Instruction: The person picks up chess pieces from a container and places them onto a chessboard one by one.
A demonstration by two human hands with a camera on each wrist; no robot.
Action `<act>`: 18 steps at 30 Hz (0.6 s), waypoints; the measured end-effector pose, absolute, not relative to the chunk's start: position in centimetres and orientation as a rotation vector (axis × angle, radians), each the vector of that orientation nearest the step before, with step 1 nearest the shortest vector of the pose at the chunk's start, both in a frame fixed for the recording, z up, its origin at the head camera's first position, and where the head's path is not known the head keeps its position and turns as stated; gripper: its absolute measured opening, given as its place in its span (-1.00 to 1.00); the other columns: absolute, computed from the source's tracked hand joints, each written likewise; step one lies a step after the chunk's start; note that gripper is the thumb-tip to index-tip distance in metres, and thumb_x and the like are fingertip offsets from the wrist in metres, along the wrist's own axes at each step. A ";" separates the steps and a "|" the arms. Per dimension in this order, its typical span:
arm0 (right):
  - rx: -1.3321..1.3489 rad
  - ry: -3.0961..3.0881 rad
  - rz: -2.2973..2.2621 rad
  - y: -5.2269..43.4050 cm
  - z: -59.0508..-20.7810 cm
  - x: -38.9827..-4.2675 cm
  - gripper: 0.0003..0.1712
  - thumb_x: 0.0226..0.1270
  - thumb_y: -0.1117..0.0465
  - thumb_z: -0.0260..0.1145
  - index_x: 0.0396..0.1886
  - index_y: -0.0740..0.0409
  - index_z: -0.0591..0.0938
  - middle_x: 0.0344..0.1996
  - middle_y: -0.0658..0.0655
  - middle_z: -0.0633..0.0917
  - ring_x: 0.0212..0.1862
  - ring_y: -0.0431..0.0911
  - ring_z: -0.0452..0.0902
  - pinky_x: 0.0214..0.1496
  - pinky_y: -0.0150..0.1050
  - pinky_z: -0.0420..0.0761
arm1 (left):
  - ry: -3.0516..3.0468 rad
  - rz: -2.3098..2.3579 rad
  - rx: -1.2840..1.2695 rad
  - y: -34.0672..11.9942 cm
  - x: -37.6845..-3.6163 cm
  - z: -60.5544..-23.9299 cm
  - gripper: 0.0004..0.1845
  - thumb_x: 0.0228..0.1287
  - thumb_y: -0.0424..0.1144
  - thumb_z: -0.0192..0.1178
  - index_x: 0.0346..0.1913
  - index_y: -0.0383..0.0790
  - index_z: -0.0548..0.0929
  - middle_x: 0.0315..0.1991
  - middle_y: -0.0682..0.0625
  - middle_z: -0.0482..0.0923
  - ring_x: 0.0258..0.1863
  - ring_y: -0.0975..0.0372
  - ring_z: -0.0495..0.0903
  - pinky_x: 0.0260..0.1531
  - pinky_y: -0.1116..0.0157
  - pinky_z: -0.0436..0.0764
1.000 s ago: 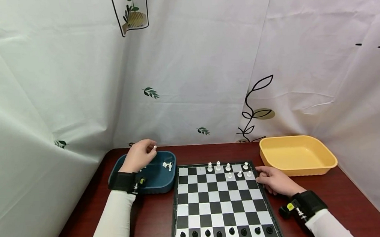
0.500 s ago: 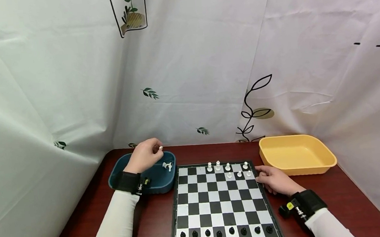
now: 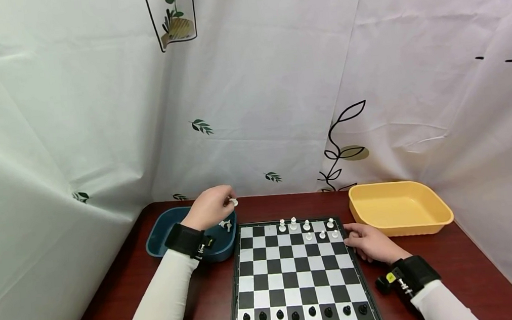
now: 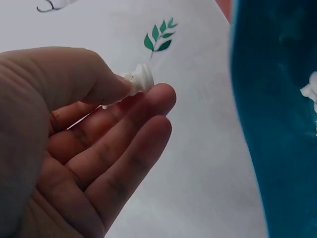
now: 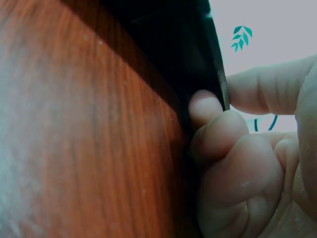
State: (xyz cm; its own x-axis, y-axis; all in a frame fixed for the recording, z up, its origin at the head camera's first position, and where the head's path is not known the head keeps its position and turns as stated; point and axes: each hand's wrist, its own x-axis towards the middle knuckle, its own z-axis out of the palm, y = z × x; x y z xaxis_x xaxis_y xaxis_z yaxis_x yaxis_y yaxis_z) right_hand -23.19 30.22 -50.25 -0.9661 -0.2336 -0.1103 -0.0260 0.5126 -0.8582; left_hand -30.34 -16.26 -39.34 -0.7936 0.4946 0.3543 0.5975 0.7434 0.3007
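Pinching a small white chess piece (image 4: 142,79) between thumb and fingertips of the left hand (image 3: 211,207), with the last fingers loosely extended; held, in the head view, at about half past ten from the middle of the chessboard (image 3: 300,265), near the far rim of the blue tray (image 3: 223,248). Clasping the chessboard's edge between two and three o'clock with the right hand (image 3: 373,245), thumb to one side and bent fingers to the other. At ten o'clock, covering part of the blue tray and hiding some of its floor with left hand and black strap (image 3: 184,240); inside by its right wall, one or more loose white pieces (image 3: 227,225), too small to count. At two o'clock, just beyond the right hand, a yellow tray (image 3: 399,203). Along the chessboard's twelve-to-one-o'clock edge, seven white chessmen (image 3: 308,236) upright in two rows; along six o'clock, two rows of black chessmen (image 3: 295,316), partly cut by the frame. In texture, smooth and plastic-looking for both trays, rectangular with rounded corners and raised walls; ringed and flared at the end for the pinched piece; flat checks in a dark border for the chessboard; streaky red-brown wood grain for the table (image 3: 269,207); creased, leaf-printed pale cloth (image 3: 250,89) behind.
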 end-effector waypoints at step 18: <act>-0.232 2.563 -1.421 30.1 -50.2 -23.0 -0.26 0.56 0.20 0.42 0.55 0.50 0.42 -0.57 0.09 0.55 -0.61 -0.03 0.47 -0.60 -0.18 0.51 | -2.612 -0.399 -1.166 -9.5 -30.7 -38.3 -0.85 0.56 -0.45 0.31 -0.01 -0.17 0.80 -0.08 0.00 0.72 -0.12 0.19 0.72 -0.03 0.23 0.73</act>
